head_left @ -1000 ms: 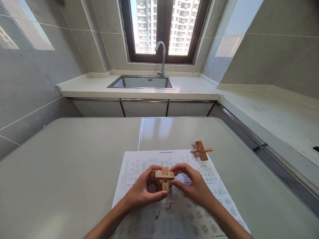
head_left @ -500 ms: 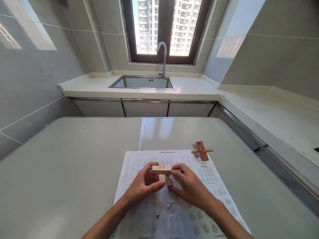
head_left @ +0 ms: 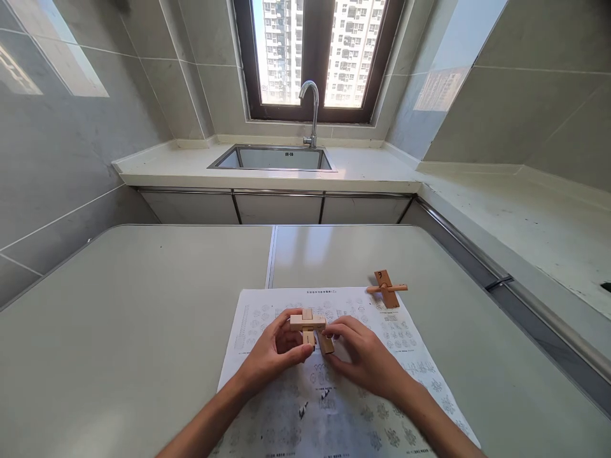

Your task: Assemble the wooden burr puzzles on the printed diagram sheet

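Note:
Just above a printed sheet, my left hand [head_left: 277, 350] is closed around the left side of a pale wooden interlocking puzzle [head_left: 308, 323], its thumb near the lower block. The puzzle's bars cross one another. At its lower right is a darker brown wooden piece [head_left: 326, 344], pinched by my right hand [head_left: 356, 350], its fingertips close to the puzzle's right end. Whether the brown piece is joined to the pale bars cannot be made out. The fingers of my left hand behind the puzzle are partly hidden.
The printed sheet [head_left: 267, 401] with small diagrams and black tick marks lies on the pale table [head_left: 143, 318]. Two crossed brown wooden pieces [head_left: 387, 289] rest at its upper right corner. Beyond the table is a counter with a sink [head_left: 272, 158] and a faucet [head_left: 314, 114].
The puzzle has shifted slightly up and left in my left hand. The fingers of my right hand have curled in closer, and the brown piece has moved a little upward.

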Action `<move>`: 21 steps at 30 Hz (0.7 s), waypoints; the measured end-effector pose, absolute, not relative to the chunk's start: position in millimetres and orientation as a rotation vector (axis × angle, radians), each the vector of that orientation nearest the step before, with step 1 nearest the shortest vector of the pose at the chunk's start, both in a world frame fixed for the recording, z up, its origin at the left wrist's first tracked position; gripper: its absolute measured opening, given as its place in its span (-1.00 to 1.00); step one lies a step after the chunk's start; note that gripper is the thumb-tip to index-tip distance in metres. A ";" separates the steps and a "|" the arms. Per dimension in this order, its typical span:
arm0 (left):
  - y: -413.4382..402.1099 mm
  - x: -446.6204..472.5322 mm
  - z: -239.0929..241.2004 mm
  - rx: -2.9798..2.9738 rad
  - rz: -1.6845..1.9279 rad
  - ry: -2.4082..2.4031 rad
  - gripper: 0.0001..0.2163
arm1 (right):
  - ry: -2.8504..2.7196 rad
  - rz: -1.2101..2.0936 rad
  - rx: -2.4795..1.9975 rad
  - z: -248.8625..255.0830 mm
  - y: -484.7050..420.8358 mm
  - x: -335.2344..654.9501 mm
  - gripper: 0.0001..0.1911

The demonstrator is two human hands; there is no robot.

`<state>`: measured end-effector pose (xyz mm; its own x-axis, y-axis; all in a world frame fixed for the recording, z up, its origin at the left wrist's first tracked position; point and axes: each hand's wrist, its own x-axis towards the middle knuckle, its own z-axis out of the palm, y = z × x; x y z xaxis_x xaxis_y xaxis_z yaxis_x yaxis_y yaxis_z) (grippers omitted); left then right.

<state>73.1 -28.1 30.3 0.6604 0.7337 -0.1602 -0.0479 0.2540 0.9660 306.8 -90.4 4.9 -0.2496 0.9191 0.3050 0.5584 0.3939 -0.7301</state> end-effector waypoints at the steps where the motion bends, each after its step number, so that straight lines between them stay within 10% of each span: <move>1: -28.2 73.2 30.8 1.205 0.593 0.693 -0.44 | -1.914 0.655 -1.272 5.8 -90.6 307.0 -0.64; 21: -29.9 72.8 32.8 1.224 0.612 0.724 -0.43 | -1.568 0.957 -1.299 8.8 -86.8 312.8 -0.71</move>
<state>72.8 -29.9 32.8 0.6335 0.7565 -0.1624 -0.0336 0.2366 0.9710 312.8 -86.8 8.8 -0.0857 0.9861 0.1421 0.3245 0.1624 -0.9318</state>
